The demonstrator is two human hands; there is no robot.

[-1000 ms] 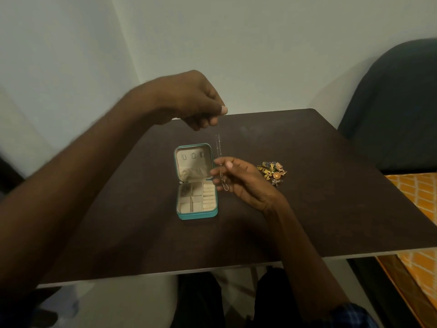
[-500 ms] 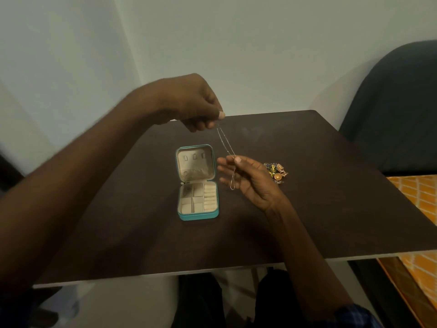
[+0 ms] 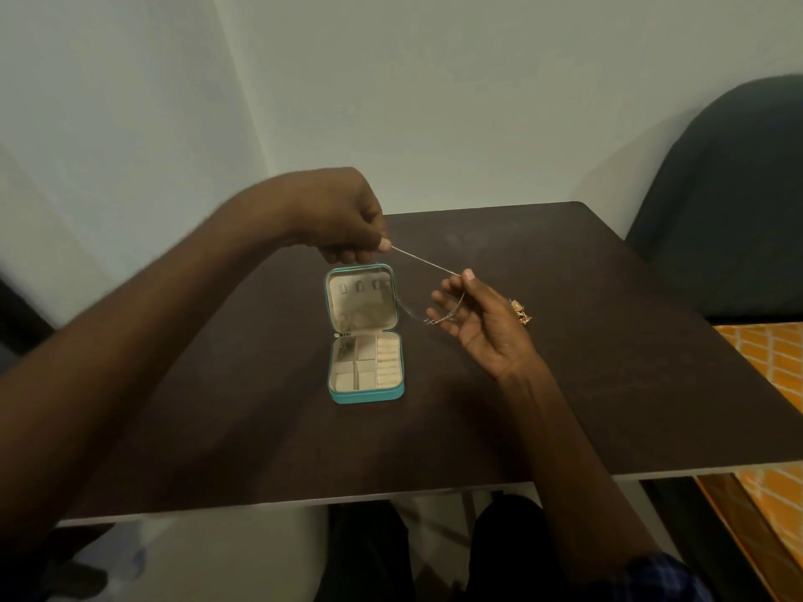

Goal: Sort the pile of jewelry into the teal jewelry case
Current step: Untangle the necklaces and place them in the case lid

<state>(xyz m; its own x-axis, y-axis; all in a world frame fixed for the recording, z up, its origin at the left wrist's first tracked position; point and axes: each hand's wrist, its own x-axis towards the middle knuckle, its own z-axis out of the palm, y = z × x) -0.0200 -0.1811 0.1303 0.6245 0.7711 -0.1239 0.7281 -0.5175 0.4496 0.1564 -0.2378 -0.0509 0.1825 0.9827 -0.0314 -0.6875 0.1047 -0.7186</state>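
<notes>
The teal jewelry case [image 3: 366,395] lies open on the dark table, lid up, with cream compartments inside. A thin silver chain [image 3: 423,261] stretches taut between both hands above the case's right side. My left hand [image 3: 347,219] pinches one end of the chain above the lid. My right hand [image 3: 478,323] holds the other end at its fingertips, and the rest of the chain loops down across its fingers. The pile of jewelry [image 3: 520,312], gold and coloured pieces, sits on the table mostly hidden behind my right hand.
The dark brown table [image 3: 608,384] has a pale front edge. A dark upholstered chair [image 3: 730,202] stands at the right. An orange patterned surface [image 3: 778,367] lies beyond the table's right edge. Pale walls meet in a corner behind.
The chain hung straight down from my left hand before; now it is pulled slanted and taut. My right hand has lifted and moved right, covering more of the pile.
</notes>
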